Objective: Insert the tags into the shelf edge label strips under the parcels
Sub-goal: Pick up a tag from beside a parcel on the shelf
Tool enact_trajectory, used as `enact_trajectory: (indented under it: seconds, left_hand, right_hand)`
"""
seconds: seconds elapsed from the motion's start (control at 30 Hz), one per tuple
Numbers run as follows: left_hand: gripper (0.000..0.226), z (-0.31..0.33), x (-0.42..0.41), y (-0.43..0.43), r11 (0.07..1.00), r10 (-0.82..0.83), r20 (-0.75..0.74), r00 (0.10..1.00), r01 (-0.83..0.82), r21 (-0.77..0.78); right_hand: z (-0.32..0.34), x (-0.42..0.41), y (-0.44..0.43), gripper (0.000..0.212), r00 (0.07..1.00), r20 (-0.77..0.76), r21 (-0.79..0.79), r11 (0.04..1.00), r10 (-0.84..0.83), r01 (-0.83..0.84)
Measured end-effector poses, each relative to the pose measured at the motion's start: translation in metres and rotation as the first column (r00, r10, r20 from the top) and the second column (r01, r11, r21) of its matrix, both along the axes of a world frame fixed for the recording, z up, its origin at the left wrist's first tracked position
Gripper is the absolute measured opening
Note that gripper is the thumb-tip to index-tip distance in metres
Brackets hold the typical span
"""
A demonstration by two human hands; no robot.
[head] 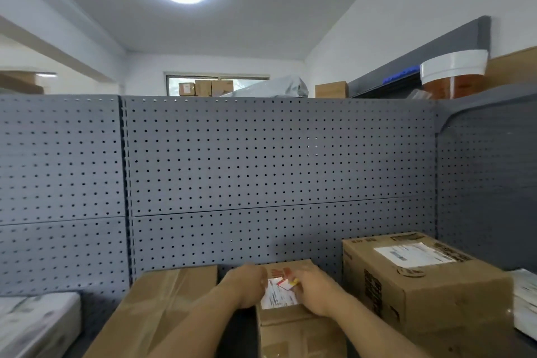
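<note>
Both my hands meet over a small cardboard parcel (293, 328) in the lower middle of the view. My right hand (316, 291) pinches a few small tags (286, 283), white with red and yellow, just above the parcel's white shipping label (277, 299). My left hand (247, 285) is curled close beside the tags; whether it touches them is hidden. The shelf edge label strips lie below the frame and cannot be seen.
A flat wide box (162, 305) lies left of the small parcel and a larger box (421, 279) with a label stands right. A grey bag (35, 322) is at far left, white packets (526, 302) at far right. Grey pegboard (261, 168) backs the shelf.
</note>
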State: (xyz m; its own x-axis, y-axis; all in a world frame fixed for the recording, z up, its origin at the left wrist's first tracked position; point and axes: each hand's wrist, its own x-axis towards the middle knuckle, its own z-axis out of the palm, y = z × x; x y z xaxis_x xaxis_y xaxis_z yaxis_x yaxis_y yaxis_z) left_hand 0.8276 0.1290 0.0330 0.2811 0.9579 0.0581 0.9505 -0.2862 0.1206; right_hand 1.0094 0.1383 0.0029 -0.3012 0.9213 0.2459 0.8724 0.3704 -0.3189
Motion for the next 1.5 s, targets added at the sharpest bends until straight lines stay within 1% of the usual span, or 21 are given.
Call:
enact_trajectory:
  seconds: [0.13, 0.2, 0.23, 0.37, 0.5, 0.57, 0.63, 0.73, 0.83, 0.93, 1.03, 1.2, 1.4, 1.5]
  left_hand:
    - [0.025, 0.001, -0.005, 0.014, 0.999, 0.042, 0.032, 0.999, -0.042, 0.007]
    - [0.025, 0.0, -0.003, 0.017, 0.999, 0.05, 0.029, 0.998, -0.05, 0.014]
    - [0.025, -0.002, -0.001, 0.018, 0.998, 0.053, 0.033, 0.998, -0.054, 0.014]
    - [0.028, -0.009, 0.004, 0.02, 0.997, 0.07, 0.009, 0.997, -0.071, 0.018]
    - [0.026, -0.019, 0.018, 0.014, 0.995, 0.033, -0.025, 0.999, -0.03, 0.098]
    - [0.023, -0.023, 0.024, 0.013, 0.989, 0.017, -0.019, 1.0, -0.014, 0.145]
    - [0.023, -0.025, 0.027, 0.013, 0.984, 0.013, -0.002, 1.0, -0.013, 0.177]
    - [0.028, -0.025, 0.027, 0.013, 0.982, 0.025, 0.016, 1.0, -0.027, 0.186]
    - [0.029, -0.028, 0.023, 0.012, 0.984, 0.034, 0.005, 0.999, -0.035, 0.173]
    - [0.026, -0.031, 0.019, 0.009, 0.986, 0.041, 0.067, 0.997, -0.051, 0.159]
    - [0.026, -0.031, 0.016, 0.006, 0.986, 0.039, 0.093, 0.995, -0.053, 0.159]
    - [0.025, -0.027, 0.019, 0.0, 0.978, 0.001, 0.087, 0.996, -0.02, 0.209]
    - [0.024, -0.032, 0.016, -0.009, 0.978, -0.043, -0.004, 0.999, 0.043, 0.205]
    - [0.025, -0.027, 0.007, -0.023, 0.973, -0.023, 0.02, 1.0, 0.018, 0.23]
  right_hand:
    - [-0.002, -0.004, 0.02, 0.03, 0.999, 0.008, -0.136, 0.99, 0.04, -0.039]
    - [-0.004, -0.002, 0.024, 0.029, 0.998, 0.034, -0.166, 0.985, 0.06, -0.054]
    - [-0.005, -0.001, 0.026, 0.029, 0.996, 0.056, -0.158, 0.986, 0.069, -0.059]
    - [-0.006, 0.006, 0.027, 0.025, 0.997, 0.036, -0.103, 0.993, 0.066, -0.062]
    - [0.0, 0.016, 0.03, 0.014, 0.995, 0.09, -0.035, 0.998, 0.051, -0.048]
    - [0.005, 0.02, 0.032, 0.028, 0.982, 0.184, -0.021, 0.999, 0.036, -0.032]
    - [0.007, 0.022, 0.036, 0.04, 0.971, 0.241, -0.062, 0.998, -0.01, 0.025]
    - [-0.001, 0.019, 0.04, 0.044, 0.979, 0.205, -0.12, 0.992, -0.024, 0.05]
    - [-0.004, 0.016, 0.04, 0.038, 0.986, 0.163, -0.104, 0.993, -0.04, 0.058]
    - [0.0, 0.018, 0.035, 0.025, 0.995, 0.083, -0.03, 0.998, -0.058, 0.061]
    - [0.002, 0.019, 0.025, 0.014, 0.995, 0.069, 0.092, 0.993, -0.078, 0.072]
    - [0.001, 0.018, 0.003, 0.015, 0.993, 0.045, 0.189, 0.977, -0.108, 0.098]
    - [-0.002, 0.012, -0.021, 0.016, 0.992, 0.002, 0.222, 0.967, -0.126, 0.123]
    - [-0.006, 0.005, -0.037, 0.014, 0.993, -0.005, 0.243, 0.963, -0.114, 0.112]
